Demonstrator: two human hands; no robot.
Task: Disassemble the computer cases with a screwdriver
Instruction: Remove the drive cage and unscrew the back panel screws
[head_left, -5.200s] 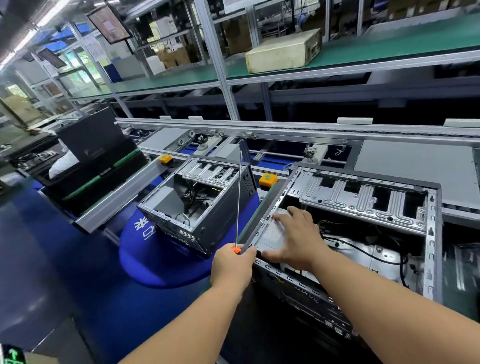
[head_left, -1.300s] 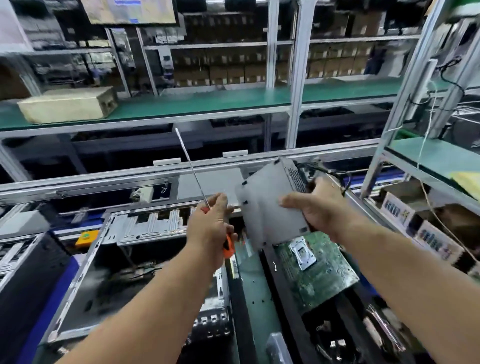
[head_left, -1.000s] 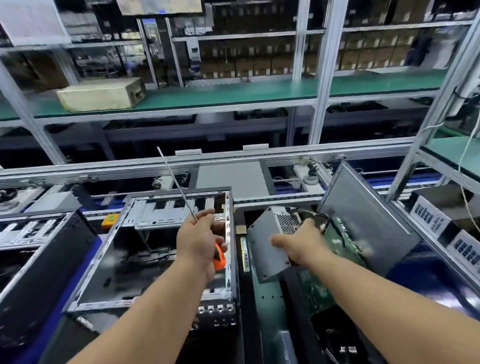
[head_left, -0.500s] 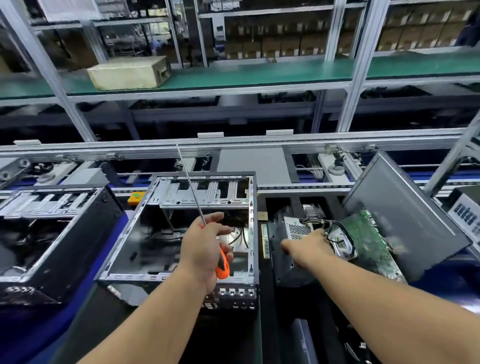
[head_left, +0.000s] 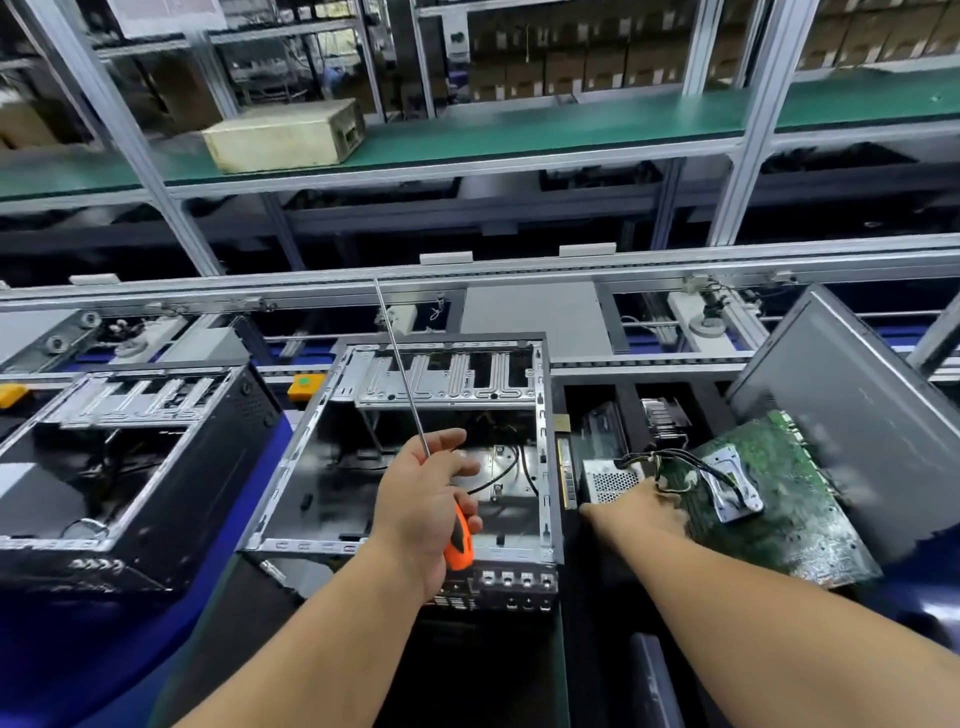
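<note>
Both hands are out over the bench: the left hand (head_left: 423, 506) grips the orange-handled screwdriver (head_left: 459, 540), shaft pointing up and away, above the middle computer case (head_left: 543, 457), which lies open and stripped. Its index finger and thumb are loose. The right hand (head_left: 636, 506) rests on a power supply (head_left: 609, 480) in the bin beside that case; its grip I cannot tell. A second opened case (head_left: 156, 467) sits left. One green motherboard (head_left: 769, 499) and a grey panel (head_left: 857, 415) lean at right.

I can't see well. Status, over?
Left hand holds screwdriver. Right hand on power supply beside open case. Nothing blocking.
</note>
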